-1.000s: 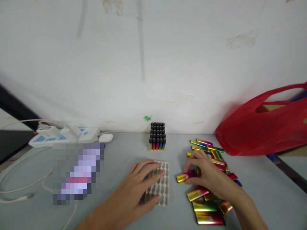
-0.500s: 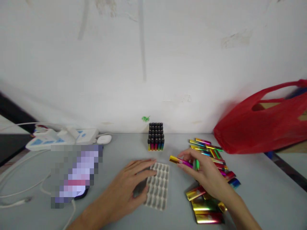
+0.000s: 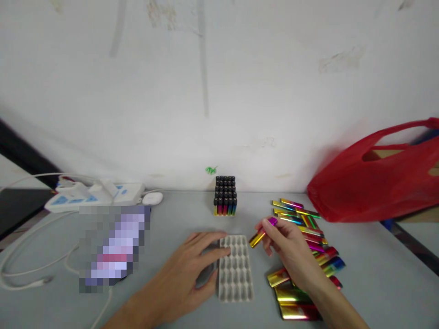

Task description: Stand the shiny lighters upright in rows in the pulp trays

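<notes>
A pale tray (image 3: 236, 269) with rows of hollows lies on the grey table. Along its left edge rests my left hand (image 3: 192, 269), fingers apart, fingertips touching the rim. Right of the tray, my right hand (image 3: 286, 242) pinches a shiny gold-and-magenta tube (image 3: 262, 233), tilted with its gold end down toward the tray's upper right. A block of upright black-topped tubes (image 3: 225, 196) with coloured lower parts stands near the wall. Beneath and beyond my right hand lie many loose shiny tubes and casings (image 3: 295, 294) in gold, red, green and blue.
At the left are a white power strip (image 3: 126, 194) with plugs and cables, a small white case (image 3: 152, 198), and a pixelated phone-like object (image 3: 118, 246). A red plastic bag (image 3: 377, 178) leans against the wall at the right.
My right hand has turned the tube from nearly level to steeply slanted, gold end down. The tray sits straighter and slightly farther right, with my left hand still at its edge.
</notes>
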{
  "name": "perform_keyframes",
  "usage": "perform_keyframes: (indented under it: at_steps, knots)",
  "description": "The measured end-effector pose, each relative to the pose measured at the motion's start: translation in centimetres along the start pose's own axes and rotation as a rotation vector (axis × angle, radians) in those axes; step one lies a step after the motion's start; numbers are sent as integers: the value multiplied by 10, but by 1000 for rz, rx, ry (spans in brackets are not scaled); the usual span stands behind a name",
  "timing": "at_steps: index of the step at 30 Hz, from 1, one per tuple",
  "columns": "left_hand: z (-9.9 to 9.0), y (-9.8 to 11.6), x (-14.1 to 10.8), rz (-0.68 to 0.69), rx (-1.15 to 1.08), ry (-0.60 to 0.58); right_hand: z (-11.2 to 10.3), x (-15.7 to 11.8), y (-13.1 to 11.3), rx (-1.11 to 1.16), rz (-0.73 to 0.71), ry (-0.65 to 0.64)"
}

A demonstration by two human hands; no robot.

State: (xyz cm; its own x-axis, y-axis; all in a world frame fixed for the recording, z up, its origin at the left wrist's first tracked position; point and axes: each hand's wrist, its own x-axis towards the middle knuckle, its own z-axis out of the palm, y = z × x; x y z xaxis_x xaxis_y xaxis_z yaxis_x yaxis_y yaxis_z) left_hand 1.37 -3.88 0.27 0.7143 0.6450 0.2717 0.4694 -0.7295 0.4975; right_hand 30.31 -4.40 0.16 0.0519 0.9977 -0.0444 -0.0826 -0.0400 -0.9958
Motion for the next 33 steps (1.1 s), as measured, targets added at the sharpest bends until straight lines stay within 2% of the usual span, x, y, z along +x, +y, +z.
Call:
perform_keyframes:
  at_steps: [3,9,15,23,26,33]
  knots:
    - [1,-1,-1,-1,6,-8,3,-1,1,80,3,12]
    - [1,-2,-2,9,1,-11,11,-9,-16,239,22,-83]
    - [0,-2,0,8,-17,-46,18,-6,-12,348,89,-92]
    - [-2,2,-2,-2,-35,-51,55,10,-26,607,266,-399]
    - [-3,4,0,-11,-38,-72,63,10,-20,632,285,-449]
    - [-5,2,2,24,-50,-35,61,-4,1,591,295,-423]
